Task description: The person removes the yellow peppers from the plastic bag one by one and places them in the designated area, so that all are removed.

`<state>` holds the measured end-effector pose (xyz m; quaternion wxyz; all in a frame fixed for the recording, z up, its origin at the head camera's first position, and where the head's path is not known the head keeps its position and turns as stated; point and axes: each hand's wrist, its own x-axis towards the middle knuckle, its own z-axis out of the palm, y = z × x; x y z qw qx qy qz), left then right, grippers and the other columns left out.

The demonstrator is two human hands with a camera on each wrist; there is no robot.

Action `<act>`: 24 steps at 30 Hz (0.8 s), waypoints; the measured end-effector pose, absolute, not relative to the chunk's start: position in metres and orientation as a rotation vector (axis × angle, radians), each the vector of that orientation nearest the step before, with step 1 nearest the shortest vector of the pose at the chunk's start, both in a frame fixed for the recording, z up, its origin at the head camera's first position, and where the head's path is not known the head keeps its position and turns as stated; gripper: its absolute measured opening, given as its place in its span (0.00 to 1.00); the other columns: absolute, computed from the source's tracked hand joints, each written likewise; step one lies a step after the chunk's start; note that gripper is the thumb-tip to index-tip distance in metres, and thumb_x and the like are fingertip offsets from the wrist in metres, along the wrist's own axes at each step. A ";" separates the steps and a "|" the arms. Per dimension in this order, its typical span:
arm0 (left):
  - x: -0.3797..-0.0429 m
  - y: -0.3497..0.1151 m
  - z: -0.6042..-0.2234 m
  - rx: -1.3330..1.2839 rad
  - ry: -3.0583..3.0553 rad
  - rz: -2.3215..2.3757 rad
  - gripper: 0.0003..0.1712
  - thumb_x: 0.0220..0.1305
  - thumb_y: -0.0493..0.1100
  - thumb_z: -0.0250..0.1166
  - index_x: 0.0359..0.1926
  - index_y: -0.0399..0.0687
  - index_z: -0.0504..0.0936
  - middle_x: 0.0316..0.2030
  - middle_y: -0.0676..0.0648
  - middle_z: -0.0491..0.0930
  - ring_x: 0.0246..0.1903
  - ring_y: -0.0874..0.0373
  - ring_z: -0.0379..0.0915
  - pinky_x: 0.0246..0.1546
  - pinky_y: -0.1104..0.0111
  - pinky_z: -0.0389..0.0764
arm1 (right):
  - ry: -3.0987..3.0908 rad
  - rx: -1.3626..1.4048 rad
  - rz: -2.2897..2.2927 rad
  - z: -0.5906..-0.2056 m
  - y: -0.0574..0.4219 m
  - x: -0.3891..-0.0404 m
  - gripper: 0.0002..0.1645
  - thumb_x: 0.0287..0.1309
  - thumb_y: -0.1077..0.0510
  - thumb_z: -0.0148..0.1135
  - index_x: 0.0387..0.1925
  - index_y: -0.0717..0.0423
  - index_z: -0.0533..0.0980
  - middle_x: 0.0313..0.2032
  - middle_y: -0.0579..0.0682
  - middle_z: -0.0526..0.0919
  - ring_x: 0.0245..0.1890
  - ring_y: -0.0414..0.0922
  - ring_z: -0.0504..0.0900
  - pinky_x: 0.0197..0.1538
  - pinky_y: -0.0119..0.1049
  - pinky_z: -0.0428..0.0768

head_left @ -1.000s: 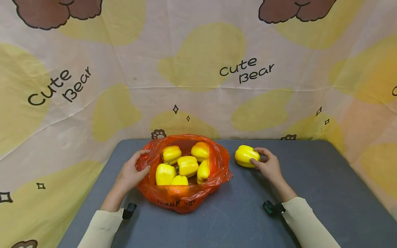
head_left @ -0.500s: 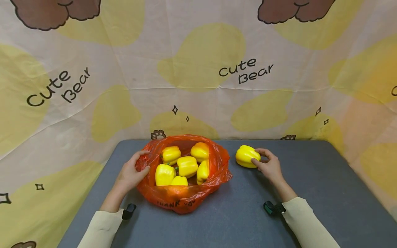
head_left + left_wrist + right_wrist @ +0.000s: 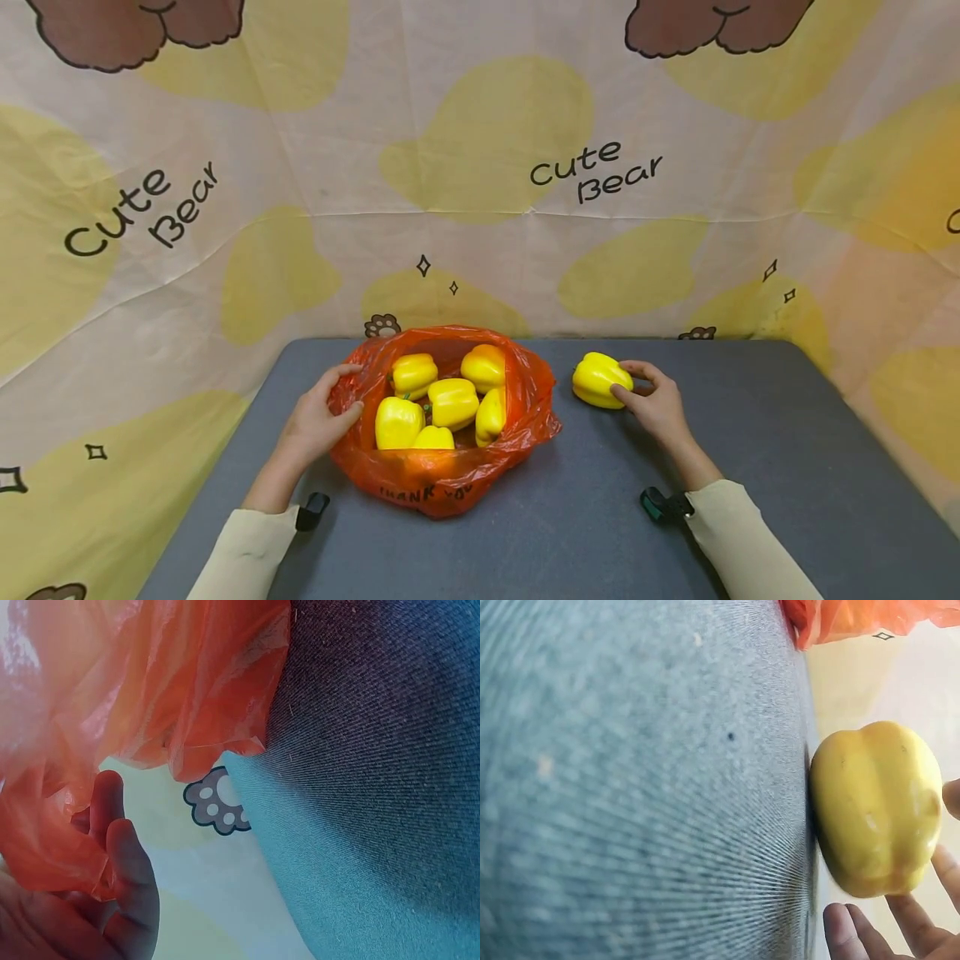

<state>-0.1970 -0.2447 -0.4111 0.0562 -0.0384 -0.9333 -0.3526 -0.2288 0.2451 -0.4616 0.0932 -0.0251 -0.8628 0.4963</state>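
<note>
A red plastic bag (image 3: 442,479) with its mouth open stands left of centre on the table in the head view, and several yellow bell peppers (image 3: 453,403) lie inside it. My left hand (image 3: 318,423) grips the bag's left side. In the left wrist view, fingers (image 3: 133,874) curl round a fold of the red plastic. To the right of the bag, my right hand (image 3: 658,408) holds a single yellow bell pepper (image 3: 602,380) between thumb and fingers. This pepper (image 3: 877,810) sits at the table surface in the right wrist view, fingertips at its end and side.
The grey table (image 3: 540,533) ends at a patterned cloth backdrop (image 3: 480,183) just behind the bag. Each wrist wears a dark camera band, the left band (image 3: 312,511) near the bag's front corner.
My right hand and the pepper in it have shifted slightly to the right, away from the bag. The left hand and the bag stay almost still.
</note>
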 end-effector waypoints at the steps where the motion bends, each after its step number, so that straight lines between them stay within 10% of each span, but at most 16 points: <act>1: -0.197 -0.245 -0.411 -0.117 -2.832 -1.070 0.30 0.63 0.43 0.63 0.65 0.57 0.66 0.59 0.34 0.73 0.50 0.41 0.75 0.47 0.49 0.80 | -2.564 -0.076 1.460 -0.461 0.245 -0.229 0.28 0.57 0.52 0.66 0.58 0.57 0.73 0.56 0.62 0.76 0.47 0.60 0.80 0.36 0.26 0.77; 12: -0.198 -0.244 -0.414 -0.128 -2.804 -1.084 0.30 0.62 0.41 0.63 0.64 0.55 0.67 0.60 0.34 0.73 0.51 0.40 0.75 0.47 0.48 0.79 | -2.543 -0.060 1.471 -0.440 0.243 -0.225 0.31 0.58 0.52 0.65 0.61 0.57 0.71 0.61 0.63 0.72 0.56 0.65 0.74 0.54 0.58 0.76; 24: -0.198 -0.242 -0.416 -0.133 -2.795 -1.125 0.29 0.63 0.42 0.63 0.64 0.56 0.66 0.59 0.34 0.73 0.49 0.41 0.75 0.44 0.51 0.81 | -2.474 0.097 1.416 -0.413 0.232 -0.218 0.31 0.56 0.52 0.67 0.61 0.55 0.72 0.63 0.61 0.72 0.58 0.67 0.72 0.56 0.64 0.71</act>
